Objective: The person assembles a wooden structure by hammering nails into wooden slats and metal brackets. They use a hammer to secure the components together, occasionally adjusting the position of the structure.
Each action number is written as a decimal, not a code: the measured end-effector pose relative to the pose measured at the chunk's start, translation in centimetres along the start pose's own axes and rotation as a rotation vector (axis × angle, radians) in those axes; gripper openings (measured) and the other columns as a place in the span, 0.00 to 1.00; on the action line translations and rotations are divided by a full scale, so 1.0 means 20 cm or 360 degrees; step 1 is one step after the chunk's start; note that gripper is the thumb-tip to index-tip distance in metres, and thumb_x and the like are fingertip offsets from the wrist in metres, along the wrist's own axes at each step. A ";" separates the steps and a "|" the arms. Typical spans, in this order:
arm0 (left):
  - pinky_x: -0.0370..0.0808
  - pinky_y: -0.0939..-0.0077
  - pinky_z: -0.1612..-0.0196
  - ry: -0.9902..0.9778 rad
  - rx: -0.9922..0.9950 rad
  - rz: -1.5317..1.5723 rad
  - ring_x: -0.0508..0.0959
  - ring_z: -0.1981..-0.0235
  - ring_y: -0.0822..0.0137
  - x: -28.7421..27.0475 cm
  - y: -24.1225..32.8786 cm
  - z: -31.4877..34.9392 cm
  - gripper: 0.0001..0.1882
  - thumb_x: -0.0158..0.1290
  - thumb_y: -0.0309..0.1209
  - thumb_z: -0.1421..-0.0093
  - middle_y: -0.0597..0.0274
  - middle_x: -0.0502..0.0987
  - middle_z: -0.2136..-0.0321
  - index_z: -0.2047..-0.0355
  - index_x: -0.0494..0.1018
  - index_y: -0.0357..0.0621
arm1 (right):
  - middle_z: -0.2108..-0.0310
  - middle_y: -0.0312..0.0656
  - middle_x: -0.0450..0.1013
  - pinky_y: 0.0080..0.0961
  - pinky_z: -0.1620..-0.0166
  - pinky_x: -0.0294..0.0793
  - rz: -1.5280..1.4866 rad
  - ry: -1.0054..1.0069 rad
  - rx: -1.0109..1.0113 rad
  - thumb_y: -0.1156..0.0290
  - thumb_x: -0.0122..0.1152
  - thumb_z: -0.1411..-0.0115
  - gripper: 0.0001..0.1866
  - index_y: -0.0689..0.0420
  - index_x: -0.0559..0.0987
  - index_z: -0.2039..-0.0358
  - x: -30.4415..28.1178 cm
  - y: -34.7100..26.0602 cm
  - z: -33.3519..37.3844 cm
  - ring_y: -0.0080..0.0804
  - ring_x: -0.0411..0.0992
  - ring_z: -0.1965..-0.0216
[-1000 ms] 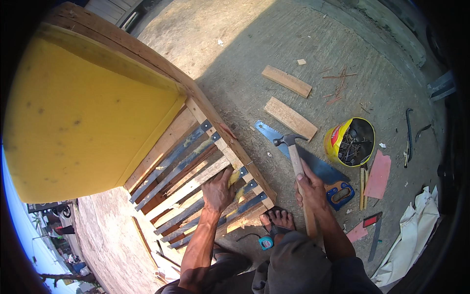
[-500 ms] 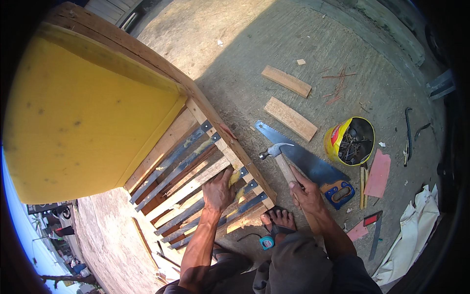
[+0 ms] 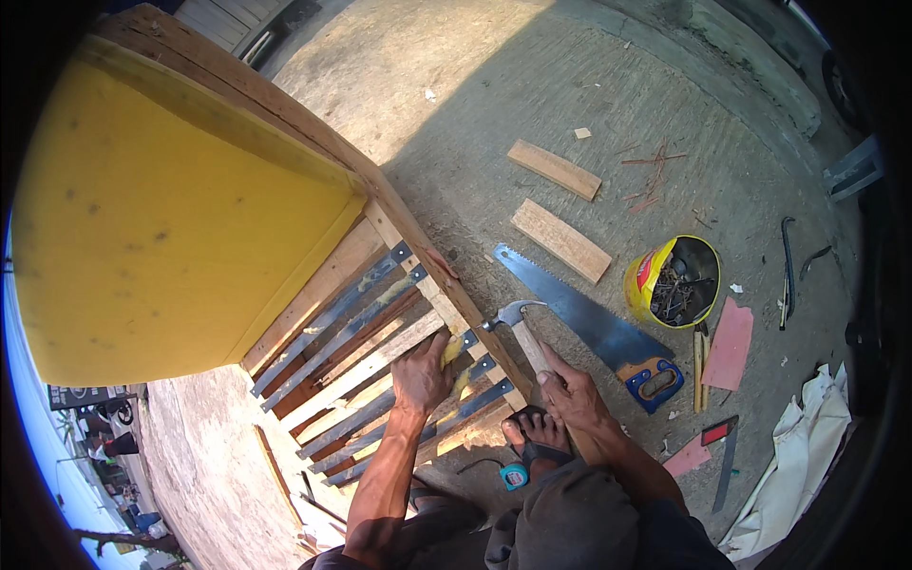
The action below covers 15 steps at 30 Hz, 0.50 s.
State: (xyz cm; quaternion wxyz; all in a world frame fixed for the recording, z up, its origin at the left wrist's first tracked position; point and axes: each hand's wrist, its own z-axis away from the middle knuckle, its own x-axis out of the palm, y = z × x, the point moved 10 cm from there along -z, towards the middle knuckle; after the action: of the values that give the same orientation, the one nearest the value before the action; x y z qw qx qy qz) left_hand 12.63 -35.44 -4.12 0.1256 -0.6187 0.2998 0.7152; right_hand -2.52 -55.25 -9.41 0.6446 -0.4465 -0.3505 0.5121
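My right hand [image 3: 575, 394] is closed around the wooden handle of a claw hammer [image 3: 530, 344]. The hammer's metal head is at the outer rail of a wooden frame [image 3: 456, 290], close to the end of a dark strap. Dark elastic straps [image 3: 356, 415], fixed with small fasteners at their ends, stretch across this frame. My left hand [image 3: 423, 375] grips a pale wooden slat [image 3: 366, 366] near that rail, its fingers curled over and partly hidden. Over the far left part of the frame lies a yellow foam block [image 3: 180, 228].
On the concrete are two short boards [image 3: 560, 240], a handsaw [image 3: 579, 304], a yellow bucket of nails [image 3: 674, 282], a pry bar [image 3: 788, 271], a pink piece [image 3: 728, 344], a try square [image 3: 722, 446] and white cloth [image 3: 793, 456]. A teal tape measure [image 3: 514, 475] is by my foot.
My right hand has brought the hammer down and to the left, so its head is now at the frame's rail. My left hand stays on the slat.
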 end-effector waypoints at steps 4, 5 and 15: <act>0.81 0.54 0.63 -0.0175 -0.0130 -0.0020 0.85 0.64 0.49 0.04 -0.03 0.01 0.26 0.66 0.28 0.49 0.53 0.84 0.63 0.48 0.75 0.52 | 0.79 0.31 0.64 0.21 0.80 0.67 -0.0397 0.0401 0.0143 0.68 0.50 0.24 0.32 0.52 0.56 0.23 -0.12 0.08 0.02 0.17 0.62 0.82; 0.80 0.53 0.61 -0.0118 -0.0082 0.0036 0.84 0.64 0.44 0.03 -0.01 0.00 0.26 0.66 0.28 0.49 0.47 0.84 0.65 0.48 0.76 0.48 | 0.80 0.31 0.64 0.21 0.80 0.67 -0.0262 0.0300 0.0136 0.68 0.50 0.24 0.32 0.52 0.56 0.23 -0.10 0.08 0.01 0.17 0.62 0.83; 0.80 0.52 0.61 0.0156 0.0088 0.0038 0.84 0.64 0.43 -0.08 0.05 0.01 0.25 0.65 0.28 0.49 0.45 0.84 0.65 0.48 0.76 0.47 | 0.80 0.32 0.64 0.21 0.81 0.67 -0.0051 0.0128 -0.0065 0.68 0.49 0.24 0.31 0.53 0.57 0.24 -0.07 0.00 0.01 0.18 0.64 0.84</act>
State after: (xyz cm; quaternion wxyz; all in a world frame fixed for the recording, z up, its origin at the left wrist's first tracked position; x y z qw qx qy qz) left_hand 12.21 -35.86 -2.31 0.1193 -0.6455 0.3327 0.6770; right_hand -3.12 -56.59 -9.34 0.6571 -0.4742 -0.3417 0.4760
